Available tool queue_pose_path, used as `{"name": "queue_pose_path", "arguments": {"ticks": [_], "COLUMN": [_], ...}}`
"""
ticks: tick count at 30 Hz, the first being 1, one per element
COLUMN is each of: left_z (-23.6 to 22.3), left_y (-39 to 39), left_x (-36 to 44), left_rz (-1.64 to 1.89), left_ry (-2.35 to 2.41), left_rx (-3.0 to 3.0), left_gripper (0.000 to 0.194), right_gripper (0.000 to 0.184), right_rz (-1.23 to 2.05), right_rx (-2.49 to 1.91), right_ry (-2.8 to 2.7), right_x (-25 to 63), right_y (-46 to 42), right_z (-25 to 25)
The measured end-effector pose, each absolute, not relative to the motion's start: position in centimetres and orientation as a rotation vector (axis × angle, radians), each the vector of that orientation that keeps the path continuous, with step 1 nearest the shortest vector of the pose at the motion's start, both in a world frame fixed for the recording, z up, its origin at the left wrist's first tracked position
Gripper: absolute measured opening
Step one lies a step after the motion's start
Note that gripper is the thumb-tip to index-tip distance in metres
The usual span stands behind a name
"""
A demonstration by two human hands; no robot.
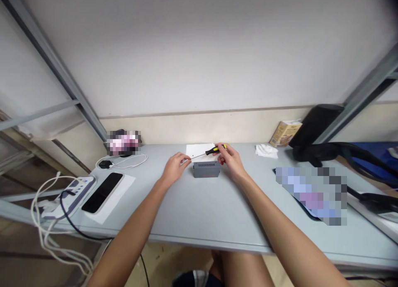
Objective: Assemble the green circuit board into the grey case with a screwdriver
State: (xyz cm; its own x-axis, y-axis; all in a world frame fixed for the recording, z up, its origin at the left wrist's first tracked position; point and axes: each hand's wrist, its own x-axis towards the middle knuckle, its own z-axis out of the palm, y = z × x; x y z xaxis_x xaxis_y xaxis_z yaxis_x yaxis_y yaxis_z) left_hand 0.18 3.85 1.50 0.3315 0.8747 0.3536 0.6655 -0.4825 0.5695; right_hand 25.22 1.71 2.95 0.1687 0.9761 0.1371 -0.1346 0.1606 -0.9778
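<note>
We do best keeping the black-and-yellow-handled metal screwdriver (212, 151) steady, its tip lightly guided. Our right hand (229, 159) grips its handle with curled fingers; our left hand (174, 167) pinches at the tip, any smaller piece there being indiscernible. The slotted, dark-grey rectangular box (206, 171) sits between both hands on the pale blue-grey desk (205, 214).

I count two hands (175, 167) (232, 162), one screwdriver (213, 150), one grey box (206, 172), one power strip (70, 199), one yellow carton (284, 133), two pixelated objects (123, 143) (311, 196) and one table (205, 216).
</note>
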Motion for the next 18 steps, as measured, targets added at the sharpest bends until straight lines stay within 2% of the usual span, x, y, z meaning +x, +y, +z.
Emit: {"name": "queue_pose_path", "arguments": {"ticks": [18], "left_z": [1.79], "left_y": [3.73], "left_x": [0.25], "left_rz": [0.957], "left_ry": [1.345], "left_rx": [2.356], "left_gripper": [0.016], "right_gripper": [0.055], "right_rz": [1.018], "right_rx": [-1.06], "right_ry": [-1.075], "right_x": [25.14], "right_y": [1.61], "right_z": [3.03]}}
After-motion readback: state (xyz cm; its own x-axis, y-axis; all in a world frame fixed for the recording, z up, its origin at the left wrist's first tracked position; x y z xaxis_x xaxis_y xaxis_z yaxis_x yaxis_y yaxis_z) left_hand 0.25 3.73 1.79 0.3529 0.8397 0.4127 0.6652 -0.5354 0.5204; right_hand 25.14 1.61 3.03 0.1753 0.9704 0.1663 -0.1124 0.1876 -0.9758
